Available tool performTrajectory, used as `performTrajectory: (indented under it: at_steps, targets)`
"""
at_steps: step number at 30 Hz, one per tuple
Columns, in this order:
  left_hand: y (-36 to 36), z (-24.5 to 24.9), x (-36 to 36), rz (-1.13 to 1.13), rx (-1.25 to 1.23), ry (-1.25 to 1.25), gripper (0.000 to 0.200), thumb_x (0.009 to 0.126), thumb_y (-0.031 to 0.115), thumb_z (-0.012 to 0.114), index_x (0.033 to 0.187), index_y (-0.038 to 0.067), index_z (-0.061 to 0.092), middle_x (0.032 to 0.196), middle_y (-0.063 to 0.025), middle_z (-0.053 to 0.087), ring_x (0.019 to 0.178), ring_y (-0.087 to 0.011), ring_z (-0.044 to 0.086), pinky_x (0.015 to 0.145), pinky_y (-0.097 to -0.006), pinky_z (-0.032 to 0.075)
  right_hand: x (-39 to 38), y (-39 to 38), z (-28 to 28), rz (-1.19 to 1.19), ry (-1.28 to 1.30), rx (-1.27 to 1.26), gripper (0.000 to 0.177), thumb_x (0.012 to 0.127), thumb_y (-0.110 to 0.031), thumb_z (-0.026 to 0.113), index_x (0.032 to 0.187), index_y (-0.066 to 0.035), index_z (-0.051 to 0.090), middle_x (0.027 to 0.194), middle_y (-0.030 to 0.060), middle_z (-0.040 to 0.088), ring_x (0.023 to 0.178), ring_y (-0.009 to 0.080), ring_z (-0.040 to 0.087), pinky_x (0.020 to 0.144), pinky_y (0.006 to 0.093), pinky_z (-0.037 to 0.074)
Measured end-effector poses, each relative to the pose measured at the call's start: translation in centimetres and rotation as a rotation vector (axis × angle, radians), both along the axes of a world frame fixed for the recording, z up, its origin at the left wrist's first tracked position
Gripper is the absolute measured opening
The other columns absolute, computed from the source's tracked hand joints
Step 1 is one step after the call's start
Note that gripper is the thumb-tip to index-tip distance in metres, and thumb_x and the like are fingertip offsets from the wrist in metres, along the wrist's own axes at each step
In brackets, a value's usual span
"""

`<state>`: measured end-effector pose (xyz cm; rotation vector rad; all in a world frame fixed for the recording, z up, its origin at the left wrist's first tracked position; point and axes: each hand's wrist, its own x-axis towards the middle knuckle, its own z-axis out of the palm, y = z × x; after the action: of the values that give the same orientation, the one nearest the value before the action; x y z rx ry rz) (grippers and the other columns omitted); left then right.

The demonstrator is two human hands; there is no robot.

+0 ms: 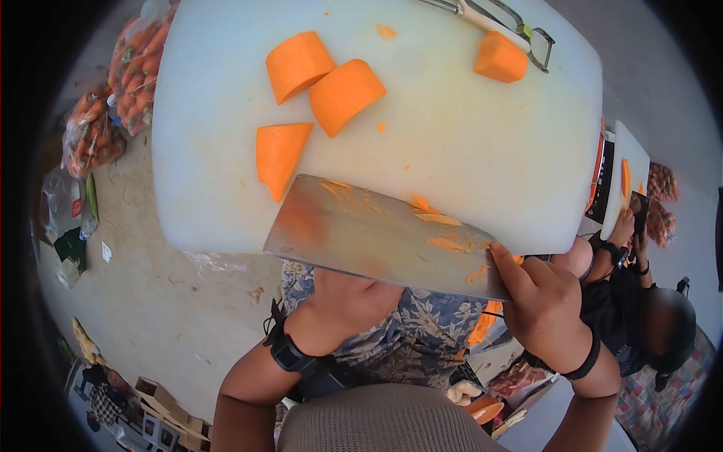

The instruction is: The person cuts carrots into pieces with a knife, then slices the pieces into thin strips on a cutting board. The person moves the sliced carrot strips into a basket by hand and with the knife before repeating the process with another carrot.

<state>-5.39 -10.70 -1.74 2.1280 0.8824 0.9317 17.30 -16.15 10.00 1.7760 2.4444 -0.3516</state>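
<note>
My right hand (546, 309) is closed round the handle end of a wide cleaver (361, 237), its index finger laid along the blade. Thin carrot slivers (440, 220) stick to the steel. The blade lies over the near edge of a white cutting board (482, 151). Beneath the cleaver is my left hand (350, 297); the blade hides its fingers. Close to the blade's far corner stands a tapering carrot piece (281, 154). Two thick carrot chunks (300, 64) (346, 94) touch each other farther back. Another carrot chunk (501, 58) sits beside a peeler (520, 26).
Bags of carrots (94, 132) rest on the floor at left. To the right, a co-worker (648, 324) holds a dark blade over another cutting board (629, 166) with a carrot strip. Orange shreds (486, 324) and a box (527, 392) lie below my right hand.
</note>
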Motion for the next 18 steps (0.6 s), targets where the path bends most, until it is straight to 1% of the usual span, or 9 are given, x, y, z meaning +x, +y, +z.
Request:
performTrajectory:
  at_steps: [1, 3, 7, 9, 12, 13, 15, 18]
  targets:
    - [0.0, 0.1, 0.0, -0.001, 0.003, -0.001, 0.025, 0.077, 0.007, 0.070, 0.101, 0.005, 0.070, 0.104, -0.0115, 0.069, 0.092, -0.0323, 0.066, 0.080, -0.0415, 0.053, -0.3, 0.3, -0.4, 0.023, 0.015, 0.032, 0.051, 0.067, -0.004, 0.068, 0.117, 0.001, 0.063, 0.062, 0.0016, 0.042, 0.049, 0.0146, 0.047, 0.043, 0.0295, 0.038]
    - [0.1, 0.2, 0.0, 0.007, 0.088, 0.052, 0.023, 0.078, 0.007, 0.069, 0.101, 0.005, 0.070, 0.104, -0.0122, 0.068, 0.091, -0.0329, 0.065, 0.080, -0.0412, 0.053, -0.7, 0.6, 0.0, 0.020, 0.022, 0.031, 0.049, 0.068, -0.004, 0.068, 0.117, 0.000, 0.064, 0.061, 0.0012, 0.041, 0.049, 0.0143, 0.048, 0.043, 0.0291, 0.037]
    - [-0.4, -0.1, -0.3, 0.005, 0.042, 0.088, 0.024, 0.078, 0.007, 0.068, 0.101, 0.005, 0.070, 0.105, -0.0117, 0.068, 0.093, -0.0321, 0.065, 0.082, -0.0416, 0.053, -0.3, 0.1, 1.8, -0.003, 0.012, -0.013, 0.053, 0.065, -0.005, 0.068, 0.117, -0.001, 0.064, 0.061, 0.0010, 0.041, 0.048, 0.0146, 0.047, 0.043, 0.0298, 0.037]
    - [-0.6, -0.4, -0.4, -0.006, 0.040, 0.105, 0.028, 0.077, 0.010, 0.072, 0.105, 0.010, 0.071, 0.110, -0.0101, 0.068, 0.096, -0.0327, 0.065, 0.088, -0.0456, 0.051, 0.1, -0.5, 2.5, -0.032, 0.009, -0.048, 0.054, 0.064, -0.005, 0.068, 0.118, -0.001, 0.064, 0.061, 0.0009, 0.041, 0.048, 0.0147, 0.047, 0.043, 0.0300, 0.037]
    - [-0.9, -1.1, -0.5, -0.009, 0.063, 0.091, 0.030, 0.078, 0.011, 0.071, 0.108, 0.011, 0.070, 0.112, -0.0101, 0.068, 0.097, -0.0322, 0.066, 0.089, -0.0458, 0.051, 0.3, -1.0, 2.8, -0.054, -0.010, -0.064, 0.056, 0.063, -0.005, 0.068, 0.119, 0.000, 0.064, 0.061, 0.0007, 0.041, 0.047, 0.0149, 0.045, 0.043, 0.0307, 0.037]
    - [-0.8, -1.0, -0.5, -0.011, 0.060, 0.090, 0.030, 0.078, 0.011, 0.071, 0.108, 0.011, 0.070, 0.112, -0.0101, 0.068, 0.097, -0.0322, 0.066, 0.089, -0.0458, 0.051, 0.3, -0.9, 2.7, -0.057, 0.002, -0.054, 0.056, 0.063, -0.004, 0.068, 0.119, -0.001, 0.064, 0.061, 0.0007, 0.041, 0.047, 0.0151, 0.045, 0.043, 0.0309, 0.037]
    - [-0.4, -0.6, -0.3, -0.005, 0.107, 0.076, 0.025, 0.078, 0.005, 0.066, 0.103, 0.006, 0.069, 0.105, -0.0104, 0.068, 0.095, -0.0309, 0.065, 0.084, -0.0435, 0.052, 0.1, -0.5, 2.2, -0.056, 0.016, -0.044, 0.055, 0.064, -0.004, 0.069, 0.118, -0.001, 0.064, 0.061, 0.0008, 0.041, 0.047, 0.0153, 0.044, 0.043, 0.0311, 0.037]
    - [-0.2, -0.3, 0.0, 0.037, 0.108, 0.044, 0.027, 0.075, 0.002, 0.067, 0.102, 0.006, 0.069, 0.104, -0.0102, 0.068, 0.093, -0.0317, 0.065, 0.082, -0.0433, 0.052, -0.3, -0.1, 1.2, -0.022, -0.036, -0.021, 0.054, 0.064, -0.003, 0.069, 0.118, -0.001, 0.064, 0.061, 0.0011, 0.041, 0.047, 0.0156, 0.045, 0.043, 0.0309, 0.037]
